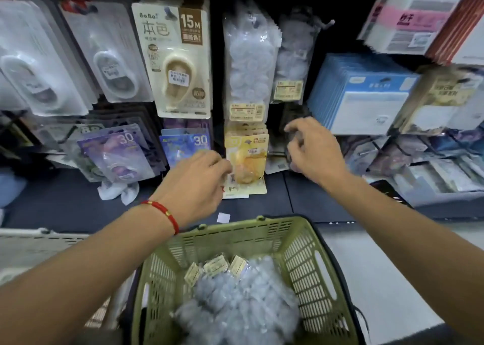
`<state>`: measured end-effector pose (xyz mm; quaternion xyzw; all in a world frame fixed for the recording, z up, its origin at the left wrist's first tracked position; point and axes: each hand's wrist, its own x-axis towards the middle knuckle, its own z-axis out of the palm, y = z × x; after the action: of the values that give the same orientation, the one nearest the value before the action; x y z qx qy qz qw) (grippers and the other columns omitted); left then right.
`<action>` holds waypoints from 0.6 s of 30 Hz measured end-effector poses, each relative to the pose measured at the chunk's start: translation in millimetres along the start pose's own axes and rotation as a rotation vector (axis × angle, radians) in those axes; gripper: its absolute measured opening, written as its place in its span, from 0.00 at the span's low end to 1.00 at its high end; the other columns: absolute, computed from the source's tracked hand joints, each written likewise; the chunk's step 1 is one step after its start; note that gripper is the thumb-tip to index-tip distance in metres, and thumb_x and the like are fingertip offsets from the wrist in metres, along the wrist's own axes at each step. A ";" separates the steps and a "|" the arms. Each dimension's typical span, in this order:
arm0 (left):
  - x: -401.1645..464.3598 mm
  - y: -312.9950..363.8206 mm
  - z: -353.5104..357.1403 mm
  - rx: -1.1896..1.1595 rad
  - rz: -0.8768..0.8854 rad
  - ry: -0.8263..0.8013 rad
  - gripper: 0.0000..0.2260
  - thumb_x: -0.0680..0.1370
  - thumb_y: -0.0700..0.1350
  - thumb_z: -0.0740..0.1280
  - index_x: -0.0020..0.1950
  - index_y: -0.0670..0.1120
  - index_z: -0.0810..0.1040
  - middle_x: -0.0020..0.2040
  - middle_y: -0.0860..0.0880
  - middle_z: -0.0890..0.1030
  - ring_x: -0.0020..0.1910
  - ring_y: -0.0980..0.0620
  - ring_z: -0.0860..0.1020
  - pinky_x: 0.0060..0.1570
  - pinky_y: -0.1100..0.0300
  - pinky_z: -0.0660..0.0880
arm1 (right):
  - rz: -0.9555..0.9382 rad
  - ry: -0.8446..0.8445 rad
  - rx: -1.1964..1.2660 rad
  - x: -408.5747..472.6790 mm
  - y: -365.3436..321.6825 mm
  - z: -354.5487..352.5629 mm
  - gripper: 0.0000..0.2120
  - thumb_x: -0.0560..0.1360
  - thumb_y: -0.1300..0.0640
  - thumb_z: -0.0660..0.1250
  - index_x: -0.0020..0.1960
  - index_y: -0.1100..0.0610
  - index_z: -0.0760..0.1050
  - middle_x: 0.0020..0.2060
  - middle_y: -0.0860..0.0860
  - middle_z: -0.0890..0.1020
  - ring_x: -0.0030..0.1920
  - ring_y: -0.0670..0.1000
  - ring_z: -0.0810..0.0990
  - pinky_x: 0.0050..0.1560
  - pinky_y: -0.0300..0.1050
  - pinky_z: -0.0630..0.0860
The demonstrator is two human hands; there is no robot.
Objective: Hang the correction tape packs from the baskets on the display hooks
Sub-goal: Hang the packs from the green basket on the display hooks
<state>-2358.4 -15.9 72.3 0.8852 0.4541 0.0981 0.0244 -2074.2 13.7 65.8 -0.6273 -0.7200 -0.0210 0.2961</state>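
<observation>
A green basket [301, 242] in front of me holds a heap of clear correction tape packs [235, 308] with label cards on top. More clear packs [246, 64] hang on the display above, with a thinner row [290, 56] to their right. My left hand [199, 182], with a red cord at the wrist, curls its fingers at the left edge of a hanging yellow pack [247, 158]. My right hand [314, 151] is low on the display, right of the yellow pack. Its fingers curl round a dim, blurred pack [293, 148].
A cream 15M tape card [175, 62] and grey blister packs [110, 56] hang to the left, blue boxes [366, 96] to the right. Purple and blue 30 packs [123, 156] hang low. A bare hook tip [328, 24] sticks out at upper right. A white basket rim [39, 233] is at left.
</observation>
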 end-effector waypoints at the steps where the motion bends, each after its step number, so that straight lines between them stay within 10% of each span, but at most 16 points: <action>1: -10.5 -4.1 11.8 0.023 -0.025 -0.078 0.18 0.79 0.42 0.66 0.69 0.48 0.77 0.63 0.46 0.78 0.63 0.41 0.75 0.58 0.43 0.76 | 0.023 -0.055 -0.002 -27.3 6.5 4.8 0.12 0.78 0.58 0.63 0.60 0.54 0.78 0.55 0.52 0.81 0.52 0.59 0.81 0.52 0.55 0.79; 7: -91.3 -19.5 96.0 0.167 -0.377 -0.420 0.31 0.79 0.45 0.68 0.81 0.54 0.61 0.81 0.44 0.59 0.78 0.40 0.60 0.69 0.40 0.69 | 0.400 -0.735 -0.334 -190.9 50.6 50.9 0.37 0.83 0.46 0.64 0.83 0.61 0.51 0.74 0.59 0.65 0.74 0.62 0.68 0.69 0.58 0.72; 11: -143.3 -7.3 136.5 0.082 -0.686 -0.384 0.42 0.75 0.37 0.69 0.83 0.59 0.54 0.85 0.42 0.47 0.80 0.33 0.55 0.68 0.34 0.72 | 0.535 -0.692 -0.195 -253.0 72.5 59.6 0.41 0.85 0.51 0.62 0.85 0.56 0.38 0.76 0.59 0.65 0.67 0.63 0.77 0.57 0.59 0.78; 18: -154.2 35.7 162.6 -0.398 -0.901 -0.158 0.50 0.74 0.38 0.73 0.86 0.58 0.44 0.76 0.36 0.69 0.59 0.35 0.80 0.56 0.44 0.79 | 0.625 -0.618 -0.263 -258.8 127.9 39.1 0.33 0.86 0.47 0.58 0.84 0.52 0.45 0.72 0.60 0.71 0.63 0.65 0.79 0.52 0.58 0.75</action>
<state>-2385.6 -154.0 -105.7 0.5840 0.7607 0.0951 0.2670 -1962.9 -174.1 -127.2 -0.8235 -0.5420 0.1661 -0.0227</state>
